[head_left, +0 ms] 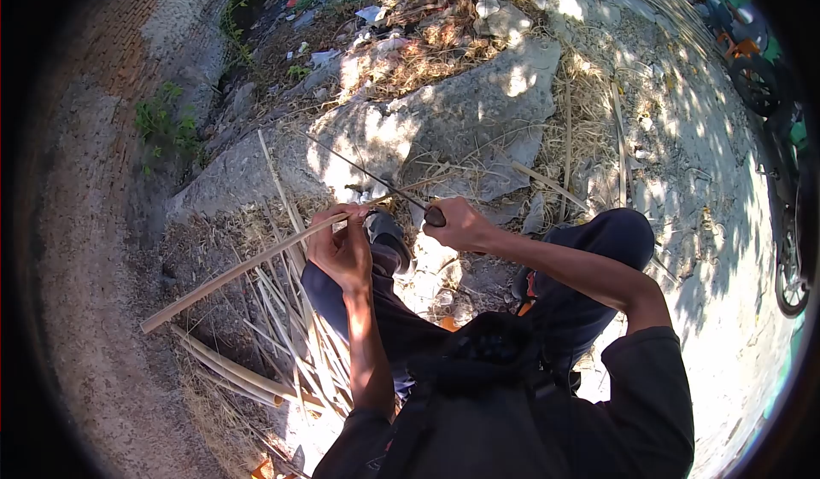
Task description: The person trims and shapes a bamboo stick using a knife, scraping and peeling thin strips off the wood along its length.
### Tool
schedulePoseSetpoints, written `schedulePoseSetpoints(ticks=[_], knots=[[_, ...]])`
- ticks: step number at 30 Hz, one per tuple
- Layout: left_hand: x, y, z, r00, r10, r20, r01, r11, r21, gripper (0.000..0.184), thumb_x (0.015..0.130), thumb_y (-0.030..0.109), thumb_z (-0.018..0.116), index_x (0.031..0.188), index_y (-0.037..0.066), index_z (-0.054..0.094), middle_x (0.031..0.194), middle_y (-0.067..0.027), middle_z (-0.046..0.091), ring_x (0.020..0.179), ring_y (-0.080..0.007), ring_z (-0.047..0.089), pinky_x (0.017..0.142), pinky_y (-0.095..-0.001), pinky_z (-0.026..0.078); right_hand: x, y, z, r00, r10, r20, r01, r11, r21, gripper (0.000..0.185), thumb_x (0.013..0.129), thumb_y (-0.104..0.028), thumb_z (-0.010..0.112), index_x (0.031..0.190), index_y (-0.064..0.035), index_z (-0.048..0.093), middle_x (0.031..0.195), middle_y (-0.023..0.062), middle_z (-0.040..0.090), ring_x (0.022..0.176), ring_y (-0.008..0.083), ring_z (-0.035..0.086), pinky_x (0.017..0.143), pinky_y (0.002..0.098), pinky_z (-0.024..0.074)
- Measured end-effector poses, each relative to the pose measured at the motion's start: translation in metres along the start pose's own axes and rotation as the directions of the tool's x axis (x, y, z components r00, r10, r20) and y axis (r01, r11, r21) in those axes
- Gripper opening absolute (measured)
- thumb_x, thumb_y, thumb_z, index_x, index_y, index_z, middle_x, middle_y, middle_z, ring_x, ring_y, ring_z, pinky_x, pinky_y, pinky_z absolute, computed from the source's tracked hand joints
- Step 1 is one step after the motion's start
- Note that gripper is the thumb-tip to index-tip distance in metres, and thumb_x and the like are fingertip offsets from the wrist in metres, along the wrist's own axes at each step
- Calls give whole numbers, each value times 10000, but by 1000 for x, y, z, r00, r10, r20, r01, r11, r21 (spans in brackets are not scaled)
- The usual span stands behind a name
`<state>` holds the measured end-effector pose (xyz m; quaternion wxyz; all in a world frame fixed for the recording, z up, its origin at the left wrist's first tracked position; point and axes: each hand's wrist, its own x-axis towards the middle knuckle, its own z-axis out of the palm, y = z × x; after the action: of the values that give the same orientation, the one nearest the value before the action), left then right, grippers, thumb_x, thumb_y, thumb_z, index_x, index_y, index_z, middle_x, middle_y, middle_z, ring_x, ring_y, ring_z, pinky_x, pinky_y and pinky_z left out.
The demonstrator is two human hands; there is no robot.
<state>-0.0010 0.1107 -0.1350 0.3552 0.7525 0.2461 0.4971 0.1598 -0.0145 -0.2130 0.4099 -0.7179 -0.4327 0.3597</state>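
A long bamboo strip [243, 267] slants across in front of me, its thick end low on the left. My left hand [342, 248] is closed around it near its far part, with thumb and fingers pinching it. My right hand [461, 225] grips the dark handle of a long, thin knife [367, 173]. The blade points up and left, and crosses the strip just beyond my left fingers; whether it touches or cuts into the bamboo I cannot tell. Several thin split strips [299, 334] lie in a heap beside my left leg.
Thicker bamboo pieces [229, 366] lie at the lower left. Ahead is a broken concrete slab [478, 103] with dry straw [585, 120] beside it. A brick wall [102, 163] runs along the left. Parked wheels [756, 86] stand at the far right.
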Motion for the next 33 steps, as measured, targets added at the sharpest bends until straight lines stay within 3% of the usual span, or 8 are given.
schedulePoseSetpoints(ticks=[5, 7, 9, 11, 13, 17, 26, 33], knots=[[0, -1, 2, 996, 77, 47, -79, 996, 49, 77, 904, -83, 692, 961, -38, 666, 940, -93, 674, 831, -148, 692, 676, -261, 643, 3, 16, 3, 973, -211, -97, 219, 972, 80, 300, 814, -199, 684, 805, 89, 603, 632, 196, 602, 561, 217, 539, 581, 444, 451], [3, -3, 1, 998, 55, 20, -56, 997, 45, 72, 901, -81, 697, 952, -37, 670, 937, -92, 676, 835, -144, 693, 662, -256, 640, 12, 49, 1, 998, 67, 13, -67, 996, 54, 289, 821, -203, 681, 777, 76, 621, 621, 192, 607, 550, 215, 535, 576, 430, 460], [3, -4, 3, 999, 32, -13, -32, 999, 37, 68, 898, -78, 702, 942, -35, 673, 935, -91, 677, 838, -140, 694, 647, -251, 638, 20, 84, 1, 998, 57, -34, -58, 998, -25, 283, 817, -201, 684, 751, 68, 624, 609, 188, 600, 547, 216, 537, 572, 430, 458], [4, -5, 3, 996, 87, -33, -85, 994, 75, 82, 888, -28, 747, 957, -15, 705, 894, -70, 687, 754, -125, 668, 470, -237, 549, 21, 92, -4, 996, 56, -73, -63, 994, -93, 292, 817, -207, 687, 745, 66, 613, 598, 183, 582, 546, 225, 536, 571, 440, 450], [6, 2, 4, 995, 100, -23, -98, 991, 88, 91, 878, -21, 761, 952, -9, 709, 886, -65, 688, 747, -116, 664, 480, -234, 565, 15, 81, -4, 996, 92, -17, -93, 991, -100, 281, 870, -198, 702, 810, 66, 626, 604, 124, 606, 547, 176, 584, 534, 396, 450], [13, 8, 9, 999, 49, -24, -47, 997, 65, 92, 874, -12, 772, 942, 0, 710, 894, -62, 685, 773, -100, 654, 511, -215, 569, 1, 46, -3, 988, -119, -98, 119, 993, 1, 260, 890, -198, 705, 798, 34, 633, 581, 95, 594, 516, 154, 552, 519, 380, 434], [8, 2, 4, 999, -48, 15, 49, 996, -70, 136, 839, -55, 794, 920, -8, 696, 928, -66, 687, 800, -97, 662, 606, -212, 581, -17, -10, -14, 990, 48, 130, -73, 978, 195, 282, 898, -255, 704, 856, 19, 659, 628, 88, 621, 546, 154, 537, 552, 367, 444], [-4, 5, 9, 992, -122, 46, 127, 983, -131, 176, 817, -77, 810, 942, -40, 692, 932, -104, 710, 813, -139, 698, 740, -250, 586, -17, -15, -13, 989, -150, 11, 147, 978, 145, 295, 890, -248, 733, 914, 34, 651, 630, 103, 620, 553, 153, 525, 539, 369, 421]])
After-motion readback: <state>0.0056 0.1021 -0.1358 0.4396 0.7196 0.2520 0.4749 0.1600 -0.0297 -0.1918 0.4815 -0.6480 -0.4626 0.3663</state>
